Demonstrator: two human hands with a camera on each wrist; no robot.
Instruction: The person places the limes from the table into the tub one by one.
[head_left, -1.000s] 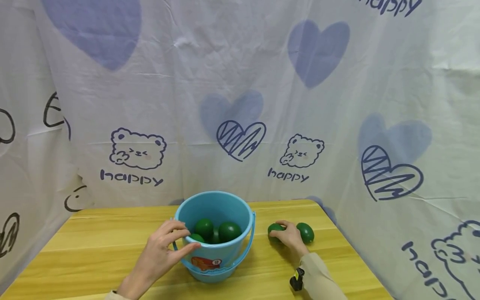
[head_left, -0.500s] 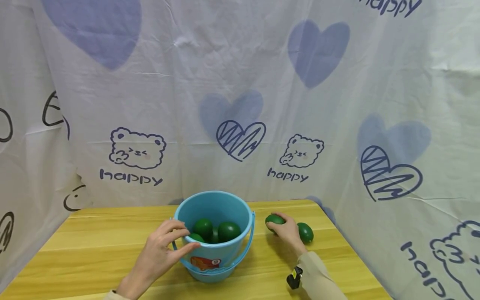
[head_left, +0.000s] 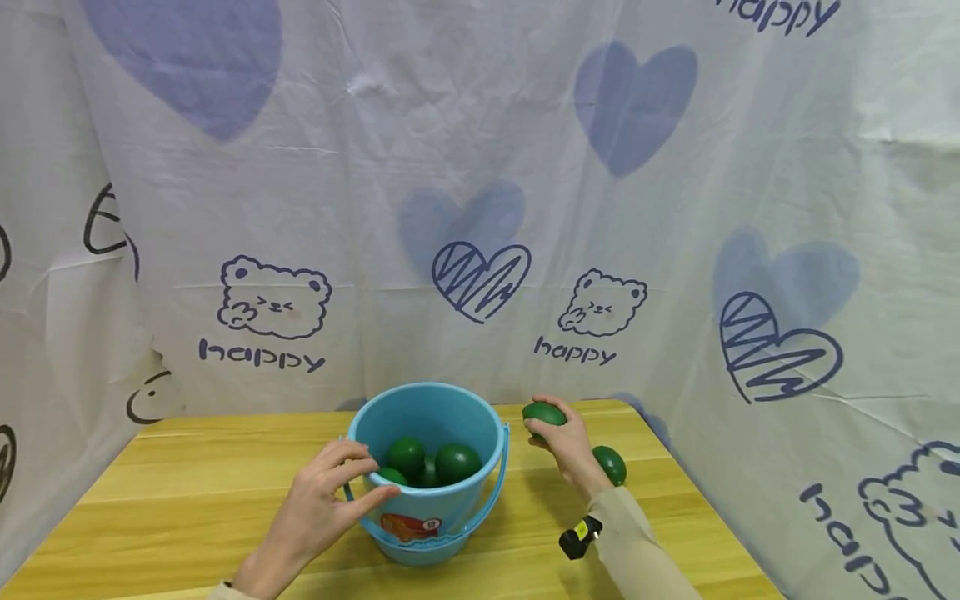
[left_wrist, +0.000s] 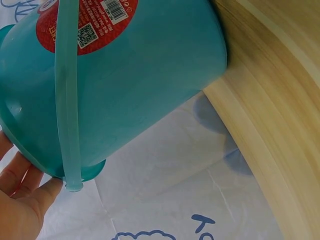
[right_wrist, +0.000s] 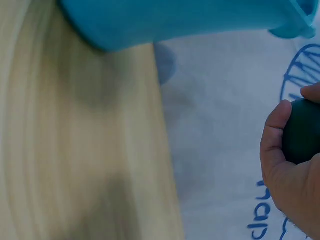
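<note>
A light blue bucket stands on the table with several dark green, smooth avocados inside. My left hand holds the bucket's rim at its near left; in the left wrist view, the fingers and thumb are at the rim beside the handle's end. To the right of the bucket, my right hand grips another avocado between thumb and fingers, raised off the table. The right wrist view shows this avocado partly cut off by the frame edge. One more avocado lies on the table beside the right forearm.
The bucket's handle hangs down at its front. Beneath everything is a yellow wood-grain table. A white cloth with hearts and bears hangs behind and at the sides. A black and yellow device sits at the right wrist.
My right hand has lifted the avocado off the table, up and slightly left toward the bucket. The left hand and the bucket have stayed in place.
</note>
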